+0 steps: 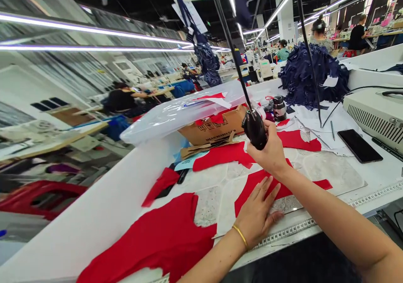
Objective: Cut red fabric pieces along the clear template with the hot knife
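My right hand [272, 150] is wrapped round a black corded hand tool [255, 128], held above the table. A thick black cord runs up from its top; its working end is hidden from me. My left hand [256, 209], with a yellow bangle at the wrist, lies flat with fingers spread on a cut red fabric piece [247, 190]. That piece rests on a grey marbled board [208, 203], partly under my forearm. Other red pieces lie around: a long one [217, 155] behind, and a large stack [157, 228] at the front left.
A measuring tape [296, 229] runs along the front edge. At right are a phone [359, 145], a pen [333, 130] and a beige vented machine [376, 111]. Behind stand a cardboard box [214, 127], a clear plastic bag [163, 115] and a navy fabric heap [315, 75]. A white side wall [103, 207] borders the left.
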Action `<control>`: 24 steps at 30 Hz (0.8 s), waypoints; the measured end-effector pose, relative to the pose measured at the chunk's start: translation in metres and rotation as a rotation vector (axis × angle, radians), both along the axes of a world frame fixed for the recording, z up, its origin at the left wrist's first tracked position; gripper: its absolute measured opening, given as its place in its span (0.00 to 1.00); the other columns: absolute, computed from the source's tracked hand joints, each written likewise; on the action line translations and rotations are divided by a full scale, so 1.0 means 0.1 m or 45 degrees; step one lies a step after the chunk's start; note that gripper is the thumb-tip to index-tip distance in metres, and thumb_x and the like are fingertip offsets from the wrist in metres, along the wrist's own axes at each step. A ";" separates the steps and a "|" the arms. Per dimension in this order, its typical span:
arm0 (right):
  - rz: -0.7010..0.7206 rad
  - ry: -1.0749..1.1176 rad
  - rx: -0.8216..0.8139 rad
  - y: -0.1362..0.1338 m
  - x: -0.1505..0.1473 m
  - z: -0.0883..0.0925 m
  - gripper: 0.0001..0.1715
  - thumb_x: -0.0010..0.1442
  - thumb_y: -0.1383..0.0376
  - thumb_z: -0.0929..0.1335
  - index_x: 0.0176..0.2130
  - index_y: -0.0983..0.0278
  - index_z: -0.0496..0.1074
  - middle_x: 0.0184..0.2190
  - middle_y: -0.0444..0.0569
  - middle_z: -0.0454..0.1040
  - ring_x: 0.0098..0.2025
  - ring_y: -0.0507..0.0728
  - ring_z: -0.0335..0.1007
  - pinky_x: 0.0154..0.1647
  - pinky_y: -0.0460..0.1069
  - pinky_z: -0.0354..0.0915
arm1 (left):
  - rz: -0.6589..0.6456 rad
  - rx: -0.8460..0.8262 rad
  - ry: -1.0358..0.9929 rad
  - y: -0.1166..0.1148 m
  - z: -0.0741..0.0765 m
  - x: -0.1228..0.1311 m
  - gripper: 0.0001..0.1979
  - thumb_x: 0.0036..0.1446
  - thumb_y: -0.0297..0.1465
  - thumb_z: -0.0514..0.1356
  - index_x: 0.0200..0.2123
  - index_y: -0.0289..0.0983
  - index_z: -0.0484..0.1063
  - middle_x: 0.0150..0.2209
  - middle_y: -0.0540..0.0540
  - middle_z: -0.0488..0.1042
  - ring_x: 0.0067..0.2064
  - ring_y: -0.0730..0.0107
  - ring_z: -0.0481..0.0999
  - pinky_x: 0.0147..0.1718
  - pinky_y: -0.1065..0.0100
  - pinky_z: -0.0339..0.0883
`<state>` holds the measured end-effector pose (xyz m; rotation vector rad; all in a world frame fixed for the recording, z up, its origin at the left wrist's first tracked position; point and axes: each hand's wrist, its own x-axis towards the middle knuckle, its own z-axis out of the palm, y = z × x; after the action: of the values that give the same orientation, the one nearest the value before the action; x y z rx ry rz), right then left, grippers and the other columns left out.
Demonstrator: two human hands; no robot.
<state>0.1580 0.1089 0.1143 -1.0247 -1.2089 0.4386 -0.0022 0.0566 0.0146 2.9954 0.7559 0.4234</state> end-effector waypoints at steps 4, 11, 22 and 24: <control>-0.101 -0.023 0.046 -0.22 0.34 -0.08 0.31 0.48 0.66 0.68 0.52 0.58 0.58 0.41 0.47 0.72 0.39 0.56 0.70 0.43 0.54 0.70 | -0.017 -0.014 0.067 0.02 -0.03 0.04 0.36 0.70 0.49 0.54 0.74 0.41 0.49 0.74 0.33 0.50 0.74 0.42 0.50 0.65 0.41 0.61; -0.390 -0.180 -0.061 -0.68 1.01 0.00 0.25 0.55 0.56 0.71 0.47 0.56 0.57 0.35 0.45 0.70 0.35 0.57 0.71 0.36 0.54 0.69 | 0.022 0.051 0.032 0.03 -0.10 0.03 0.35 0.71 0.49 0.52 0.74 0.41 0.50 0.74 0.34 0.51 0.73 0.44 0.53 0.66 0.44 0.60; -0.588 -0.431 -0.055 -1.03 1.18 0.02 0.16 0.59 0.53 0.69 0.40 0.57 0.61 0.25 0.40 0.67 0.24 0.54 0.66 0.26 0.52 0.66 | -0.240 -0.104 0.069 -0.22 0.06 0.70 0.38 0.69 0.55 0.50 0.73 0.40 0.51 0.73 0.34 0.52 0.74 0.50 0.51 0.69 0.47 0.56; -0.592 -0.357 -0.066 -1.03 1.16 -0.01 0.18 0.58 0.53 0.69 0.41 0.57 0.59 0.24 0.39 0.66 0.21 0.53 0.65 0.23 0.51 0.64 | -0.236 -0.116 0.074 -0.23 0.06 0.79 0.38 0.69 0.56 0.49 0.73 0.39 0.52 0.73 0.32 0.53 0.74 0.49 0.52 0.69 0.47 0.55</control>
<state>0.2744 0.0063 0.1132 -1.4009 -1.1596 -0.0400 0.0770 0.0338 0.0204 2.9679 0.4801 0.2873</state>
